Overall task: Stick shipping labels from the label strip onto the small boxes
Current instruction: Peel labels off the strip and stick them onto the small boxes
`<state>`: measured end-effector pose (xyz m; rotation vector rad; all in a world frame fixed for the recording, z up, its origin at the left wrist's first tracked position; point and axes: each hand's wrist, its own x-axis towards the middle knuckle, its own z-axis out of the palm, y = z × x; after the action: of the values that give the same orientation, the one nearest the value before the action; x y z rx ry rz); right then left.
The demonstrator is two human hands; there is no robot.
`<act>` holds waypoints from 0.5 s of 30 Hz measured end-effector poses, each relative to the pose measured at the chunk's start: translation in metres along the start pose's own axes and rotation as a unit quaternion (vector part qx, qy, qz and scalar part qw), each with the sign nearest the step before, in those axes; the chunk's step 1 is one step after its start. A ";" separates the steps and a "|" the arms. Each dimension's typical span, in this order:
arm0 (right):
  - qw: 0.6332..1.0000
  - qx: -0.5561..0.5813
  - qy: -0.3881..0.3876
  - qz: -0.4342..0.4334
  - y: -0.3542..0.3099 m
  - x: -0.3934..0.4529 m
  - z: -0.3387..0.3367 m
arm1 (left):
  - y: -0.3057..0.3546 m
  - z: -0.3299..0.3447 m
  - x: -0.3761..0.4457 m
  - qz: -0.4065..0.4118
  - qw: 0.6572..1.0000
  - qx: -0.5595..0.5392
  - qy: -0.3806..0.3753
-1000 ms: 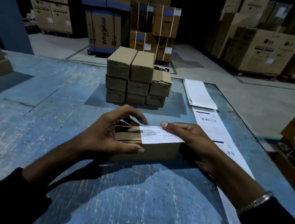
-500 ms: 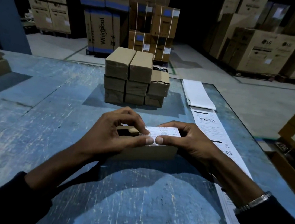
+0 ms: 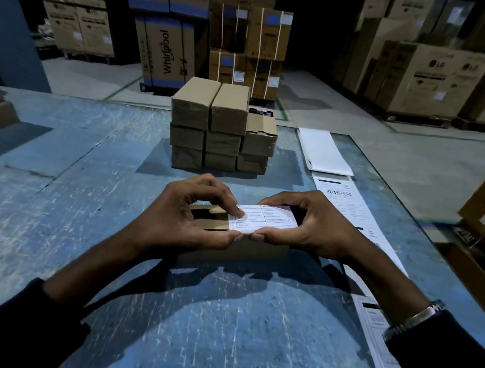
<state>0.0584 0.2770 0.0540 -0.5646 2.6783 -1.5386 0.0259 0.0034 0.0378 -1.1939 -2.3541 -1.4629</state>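
Both hands were pinching the label [image 3: 264, 220] onto the box [image 3: 234, 248] between them: left hand [image 3: 183, 216] fingertip pressing its edge, right hand [image 3: 312, 225] gripping the other end. Better to smooth outward from the middle, I reckon, so no bubbles.

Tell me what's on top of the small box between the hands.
A white shipping label lies on the small box, covering the right part of its top. The left hand and right hand press its edges. The box's right end is hidden by the right hand.
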 end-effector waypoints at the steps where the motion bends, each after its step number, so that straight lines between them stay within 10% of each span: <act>1: 1.000 0.009 -0.011 0.008 0.000 0.000 -0.002 | -0.001 -0.001 0.000 -0.005 1.000 -0.005 -0.009; 15: 0.957 0.223 -0.165 0.084 0.016 -0.006 -0.028 | 0.001 -0.005 -0.003 -0.104 0.992 0.053 -0.044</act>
<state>0.0544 0.3093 0.0542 -0.5009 1.9948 -1.7378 0.0266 -0.0022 0.0399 -1.0335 -2.6481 -1.3474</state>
